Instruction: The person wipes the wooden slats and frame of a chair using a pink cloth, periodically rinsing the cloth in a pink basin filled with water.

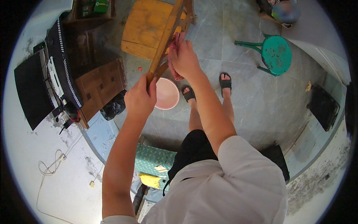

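Observation:
My left hand (139, 96) grips the near end of a long wooden bar (163, 42), part of a piece of wooden furniture that looks like a chair. Its yellowish-brown wooden panel (145, 25) lies beyond the bar, at the top of the view. In my right hand (184, 61) is a bunched red-pink cloth (175, 73), pressed against the frame beside the bar. My fingers hide part of the cloth and the wood under it. Below the bar a pink plastic basin (167, 95) stands on the floor, partly covered by my left hand.
A green round stool (277, 56) with worn paint stands at the right. To the left are a brown wooden cabinet (100, 84), a black plastic bag (114, 106) and a black flat screen (32, 89). Behind me is a green patterned cloth surface (153, 155). A small red scrap (140, 69) lies on the floor.

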`<action>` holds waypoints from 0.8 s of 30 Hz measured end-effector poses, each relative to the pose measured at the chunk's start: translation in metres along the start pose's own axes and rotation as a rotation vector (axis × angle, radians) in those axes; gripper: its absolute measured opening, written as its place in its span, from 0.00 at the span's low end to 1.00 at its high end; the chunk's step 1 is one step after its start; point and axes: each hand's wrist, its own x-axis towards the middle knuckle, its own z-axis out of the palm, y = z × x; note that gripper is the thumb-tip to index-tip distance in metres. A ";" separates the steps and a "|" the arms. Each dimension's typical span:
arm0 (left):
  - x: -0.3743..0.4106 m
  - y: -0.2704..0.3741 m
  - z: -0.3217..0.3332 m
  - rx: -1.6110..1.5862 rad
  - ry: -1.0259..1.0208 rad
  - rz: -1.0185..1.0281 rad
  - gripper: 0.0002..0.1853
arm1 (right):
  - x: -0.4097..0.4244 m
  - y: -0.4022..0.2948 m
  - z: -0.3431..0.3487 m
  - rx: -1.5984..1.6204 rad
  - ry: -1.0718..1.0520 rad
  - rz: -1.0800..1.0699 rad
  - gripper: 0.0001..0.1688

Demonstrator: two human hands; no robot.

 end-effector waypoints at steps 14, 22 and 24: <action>-0.002 -0.003 0.003 -0.021 0.026 0.005 0.12 | -0.020 -0.018 -0.007 0.230 0.079 -0.161 0.16; -0.002 0.000 -0.003 -0.021 -0.008 -0.038 0.12 | 0.054 0.073 0.040 0.211 0.045 0.003 0.16; 0.004 0.002 -0.003 -0.045 -0.002 -0.016 0.11 | 0.079 0.107 0.054 0.145 0.124 0.002 0.17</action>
